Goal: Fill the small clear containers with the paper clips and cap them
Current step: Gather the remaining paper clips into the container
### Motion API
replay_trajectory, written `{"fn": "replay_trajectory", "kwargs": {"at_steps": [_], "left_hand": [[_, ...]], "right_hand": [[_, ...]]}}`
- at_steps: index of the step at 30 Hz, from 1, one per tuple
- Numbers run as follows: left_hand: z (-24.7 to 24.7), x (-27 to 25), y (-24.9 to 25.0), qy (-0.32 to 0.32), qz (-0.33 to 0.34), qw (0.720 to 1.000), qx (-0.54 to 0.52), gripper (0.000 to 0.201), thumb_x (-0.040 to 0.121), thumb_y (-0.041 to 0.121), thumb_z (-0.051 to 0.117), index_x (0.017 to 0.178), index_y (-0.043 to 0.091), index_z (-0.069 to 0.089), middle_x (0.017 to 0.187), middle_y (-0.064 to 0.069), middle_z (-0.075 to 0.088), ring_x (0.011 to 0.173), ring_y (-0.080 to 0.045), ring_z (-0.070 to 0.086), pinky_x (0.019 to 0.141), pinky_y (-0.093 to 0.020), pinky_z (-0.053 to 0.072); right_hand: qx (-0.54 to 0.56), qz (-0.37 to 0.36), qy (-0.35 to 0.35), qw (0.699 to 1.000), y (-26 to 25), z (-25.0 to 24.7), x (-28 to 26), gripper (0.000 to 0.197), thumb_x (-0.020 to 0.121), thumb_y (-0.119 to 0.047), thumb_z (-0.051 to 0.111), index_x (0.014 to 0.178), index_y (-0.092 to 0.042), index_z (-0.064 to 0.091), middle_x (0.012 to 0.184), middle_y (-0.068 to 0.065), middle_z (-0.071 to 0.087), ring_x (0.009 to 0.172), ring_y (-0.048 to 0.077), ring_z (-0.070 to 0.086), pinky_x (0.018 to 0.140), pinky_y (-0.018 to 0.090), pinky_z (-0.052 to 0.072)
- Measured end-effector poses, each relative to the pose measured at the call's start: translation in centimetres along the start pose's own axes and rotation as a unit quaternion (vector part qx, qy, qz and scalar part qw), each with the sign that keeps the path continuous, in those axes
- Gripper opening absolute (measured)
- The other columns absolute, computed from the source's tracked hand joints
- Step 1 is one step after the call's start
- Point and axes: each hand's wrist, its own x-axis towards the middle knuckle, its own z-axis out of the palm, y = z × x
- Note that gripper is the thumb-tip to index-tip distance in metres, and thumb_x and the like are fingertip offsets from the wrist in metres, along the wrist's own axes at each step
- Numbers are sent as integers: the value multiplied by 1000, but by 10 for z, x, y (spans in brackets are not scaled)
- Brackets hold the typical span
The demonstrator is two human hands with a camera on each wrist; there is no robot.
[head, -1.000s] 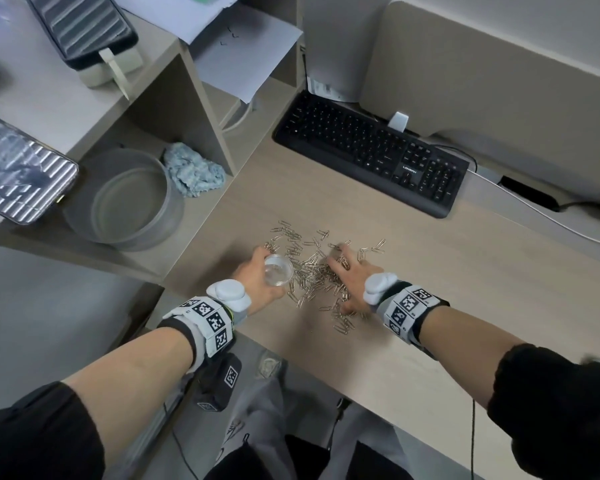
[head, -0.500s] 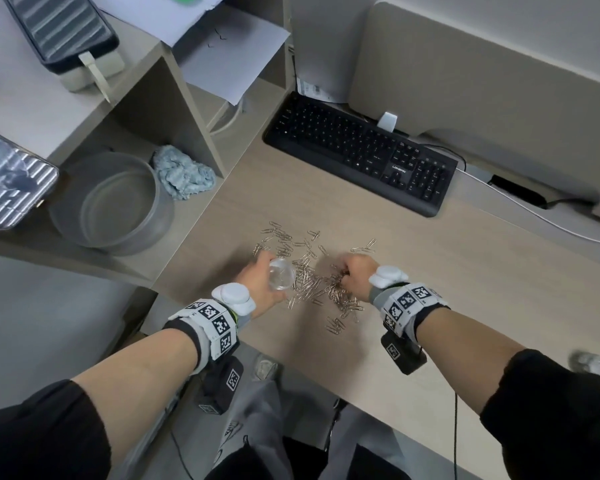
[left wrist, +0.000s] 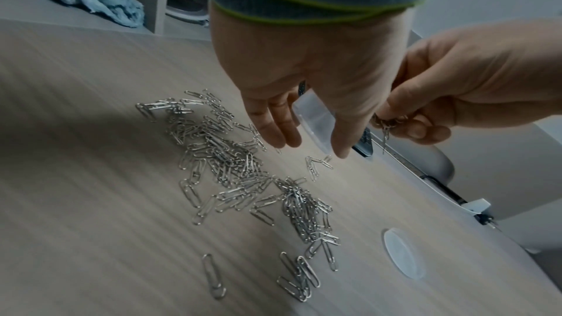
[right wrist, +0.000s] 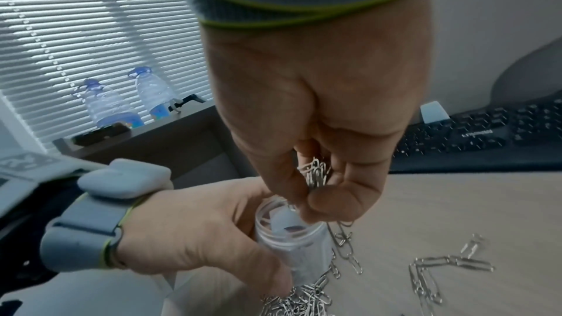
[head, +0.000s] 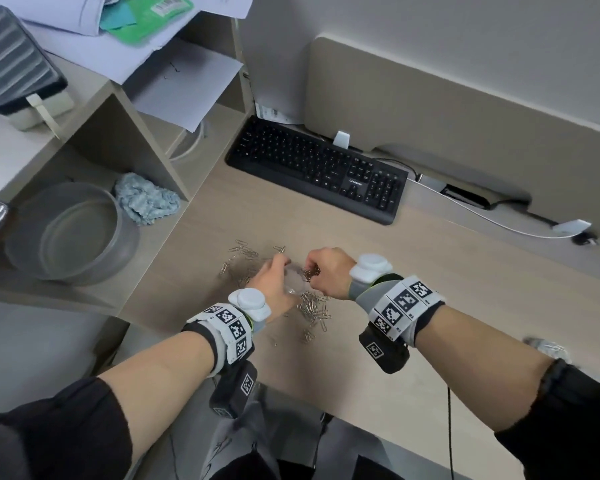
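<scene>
My left hand (head: 284, 277) grips a small clear container (head: 296, 283) just above the desk, its open mouth turned toward my right hand. My right hand (head: 310, 271) pinches a bunch of silver paper clips (right wrist: 316, 173) at the container's rim (right wrist: 289, 222), with a few clips dangling beside it. In the left wrist view the container (left wrist: 316, 117) sits between my fingers and thumb. A loose pile of paper clips (left wrist: 243, 165) lies on the desk under both hands. A clear round lid (left wrist: 402, 252) lies flat to the right of the pile.
A black keyboard (head: 319, 168) lies at the back of the desk. To the left, a shelf holds a grey tub (head: 73, 233) and a blue cloth (head: 146, 199). A white cable (head: 482, 216) runs along the back right. A small shiny object (head: 548, 348) sits by my right forearm.
My right hand closed on a bunch of clips from the desk and rose to the container's mouth. My left hand lifted the container toward it.
</scene>
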Motion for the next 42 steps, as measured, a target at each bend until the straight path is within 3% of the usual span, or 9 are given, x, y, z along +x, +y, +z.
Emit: {"fn": "replay_trajectory", "kwargs": {"at_steps": [2,5,12,15,21,28,32,37,42], "left_hand": [[2,1,6,-4,8,1000,5,71,72,33,77,128,15,38,121,-7,51,98,-26,58,83,-41,52],[3,1,12,0,22,1000,9,69,70,31,79,123,13,39,120,-9,51,98,-29,56,81,-42,50],[1,1,8,15,17,1000,-14,62,68,33,80,111,21,38,104,2,48,86,-20,53,67,-32,42],[-1,2,5,24,15,999,-26,62,67,34,79,112,21,39,102,4,52,79,-19,51,64,-29,37],[-5,1,-5,30,7,999,-37,70,70,30,81,126,19,38,121,1,55,97,-21,58,78,-31,47],[-26,-4,-41,43,-43,998,-33,64,73,28,78,123,24,38,110,-1,57,82,-20,58,70,-33,49],[-38,-8,-61,58,-63,996,-37,68,72,26,80,126,21,39,118,-3,59,91,-22,61,81,-37,52],[-50,-16,-82,78,-81,993,-36,66,74,25,79,128,17,41,114,-4,61,93,-26,61,79,-35,51],[-52,-17,-95,83,-90,992,-41,63,69,24,81,119,19,43,106,-2,64,88,-24,63,76,-36,54]], "right_hand": [[-22,-10,2,1000,-3,-2,0,23,84,-5,57,106,-9,65,104,10,66,95,28,59,73,29,45],[5,-21,12,1000,-6,-5,-2,19,87,-6,56,104,-8,65,98,11,67,83,27,58,73,33,48],[130,-36,27,991,-7,-7,1,17,83,-6,65,99,-11,68,81,0,62,73,21,57,67,31,50],[174,-46,11,984,-5,-6,2,16,85,-1,62,98,-8,68,73,1,63,67,22,62,71,38,58],[227,-7,47,973,18,-13,14,15,90,4,55,93,-8,62,66,7,60,54,19,55,58,34,51],[67,179,44,981,92,13,50,17,83,-23,53,99,-21,57,89,10,68,74,32,70,74,45,60],[-24,221,25,975,98,21,77,29,85,-27,50,111,-16,52,98,10,66,81,30,67,80,39,56],[-67,166,38,983,63,28,99,34,90,-22,60,119,-5,56,121,16,59,110,36,58,90,37,47],[-114,99,-18,988,32,57,98,31,96,-16,53,122,0,56,116,11,62,101,27,62,84,30,48]]}}
